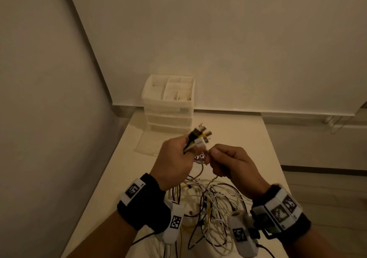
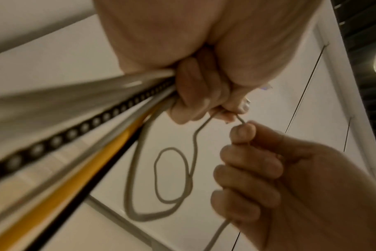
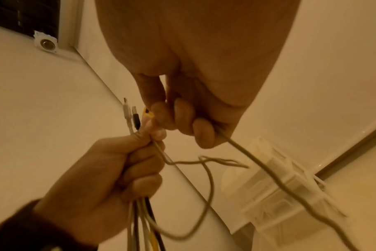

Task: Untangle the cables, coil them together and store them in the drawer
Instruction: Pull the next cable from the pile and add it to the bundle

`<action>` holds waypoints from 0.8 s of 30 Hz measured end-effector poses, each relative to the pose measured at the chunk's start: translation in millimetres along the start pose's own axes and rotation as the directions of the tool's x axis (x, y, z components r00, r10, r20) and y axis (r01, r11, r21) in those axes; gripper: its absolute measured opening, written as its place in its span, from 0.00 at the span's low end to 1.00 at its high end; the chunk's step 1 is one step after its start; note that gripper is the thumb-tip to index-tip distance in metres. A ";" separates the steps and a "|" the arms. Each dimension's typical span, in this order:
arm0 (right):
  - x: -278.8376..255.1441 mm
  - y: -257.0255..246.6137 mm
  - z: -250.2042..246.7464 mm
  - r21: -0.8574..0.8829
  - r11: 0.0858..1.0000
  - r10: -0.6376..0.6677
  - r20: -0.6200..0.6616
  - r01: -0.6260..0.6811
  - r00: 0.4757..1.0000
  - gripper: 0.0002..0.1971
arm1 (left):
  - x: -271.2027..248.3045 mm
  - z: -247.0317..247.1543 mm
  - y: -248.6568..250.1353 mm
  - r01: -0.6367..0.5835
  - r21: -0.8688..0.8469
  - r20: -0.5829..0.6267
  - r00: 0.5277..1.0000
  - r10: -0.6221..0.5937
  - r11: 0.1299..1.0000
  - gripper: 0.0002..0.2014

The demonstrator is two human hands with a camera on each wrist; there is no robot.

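Note:
My left hand (image 1: pixel 184 148) is raised over the table and grips a bundle of several cable ends; their white, black and yellow plugs (image 1: pixel 200 136) stick out above the fist. Close beside it, my right hand (image 1: pixel 216 155) pinches one thin grey cable (image 2: pixel 195 144), which runs from the left fist and hangs in a loose loop. The cable bundle (image 3: pixel 144 217) drops below my left hand (image 3: pixel 118 169) in the right wrist view. The tangle of white, yellow and black cables (image 1: pixel 210 204) lies on the table under both wrists. The white drawer unit (image 1: pixel 168 106) stands at the table's far edge.
The pale table (image 1: pixel 248 148) runs from me to the wall. A flat clear plastic bag (image 1: pixel 147 142) lies in front of the drawer unit, left of my hands. Walls close the left and far sides; the floor drops off on the right.

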State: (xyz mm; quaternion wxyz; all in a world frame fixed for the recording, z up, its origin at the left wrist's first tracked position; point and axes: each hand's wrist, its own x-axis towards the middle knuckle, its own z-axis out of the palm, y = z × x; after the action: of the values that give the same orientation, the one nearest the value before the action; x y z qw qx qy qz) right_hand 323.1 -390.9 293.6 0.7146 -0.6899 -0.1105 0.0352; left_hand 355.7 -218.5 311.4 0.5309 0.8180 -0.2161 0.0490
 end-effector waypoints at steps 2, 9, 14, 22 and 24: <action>0.0 8.7 1.5 -0.084 0.996 -0.036 -0.008 0.035 0.999 0.17 | 6.6 -7.6 7.1 0.020 -0.014 -0.086 0.996 -0.021 1.000 0.15; -7.1 64.5 -13.0 -0.248 0.967 0.020 -0.151 -0.057 0.988 0.20 | 26.5 -64.1 -0.5 0.041 -0.092 -0.529 0.845 -0.083 0.995 0.16; -2.8 73.5 -14.8 -0.273 0.956 0.035 -0.247 -0.105 0.968 0.20 | 16.1 -64.1 1.1 0.021 -0.008 -0.546 0.837 -0.022 1.000 0.11; 20.9 8.9 -12.0 -0.184 0.982 -0.078 -0.206 0.039 0.975 0.20 | -1.9 -6.5 6.3 -0.037 0.060 -0.080 0.996 0.042 0.997 0.15; 22.1 -7.9 -11.3 -0.161 0.983 -0.108 -0.151 0.083 0.983 0.20 | -0.9 4.0 4.3 -0.063 0.136 -0.053 0.996 0.071 0.989 0.12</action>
State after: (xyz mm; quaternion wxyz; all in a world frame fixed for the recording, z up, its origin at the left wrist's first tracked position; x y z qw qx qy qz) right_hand 346.2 -397.8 303.6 0.6666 -0.7375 -0.0885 -0.0629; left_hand 352.6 -223.3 313.0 0.4786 0.8424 -0.2243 0.1051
